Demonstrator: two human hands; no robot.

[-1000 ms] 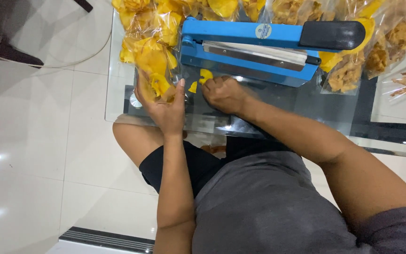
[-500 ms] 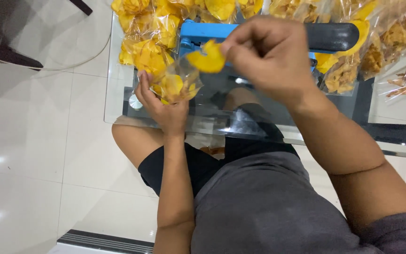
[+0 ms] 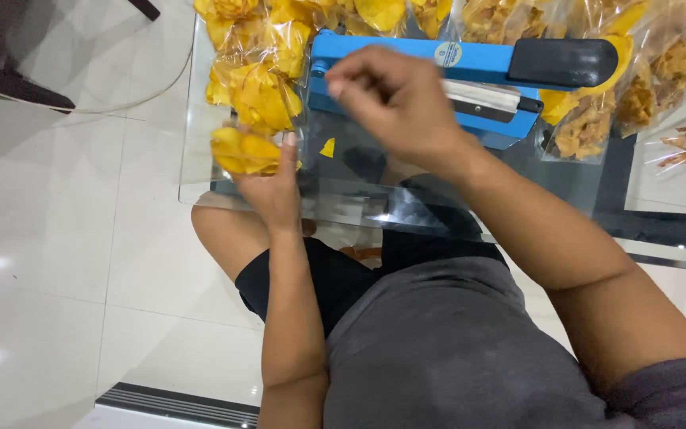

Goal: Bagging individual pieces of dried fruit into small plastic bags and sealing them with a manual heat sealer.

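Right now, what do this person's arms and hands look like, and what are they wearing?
Both arms are bare down to the left hand and right hand: no gloves, watch or rings in view. The only sleeve showing is a short grey one on the right upper arm, matching the grey T-shirt. Black shorts cover the thighs.

- The left hand point(image 3: 267, 187) lies at the near left corner of the glass table point(image 3: 200, 179), fingers curled upward and closed around a small bag of yellow chips point(image 3: 244, 151).
- The left forearm runs straight back toward the body.
- The right hand point(image 3: 395, 103) hangs raised above the table, fingertips pinched together, wrist bent, forearm slanting back to the right.
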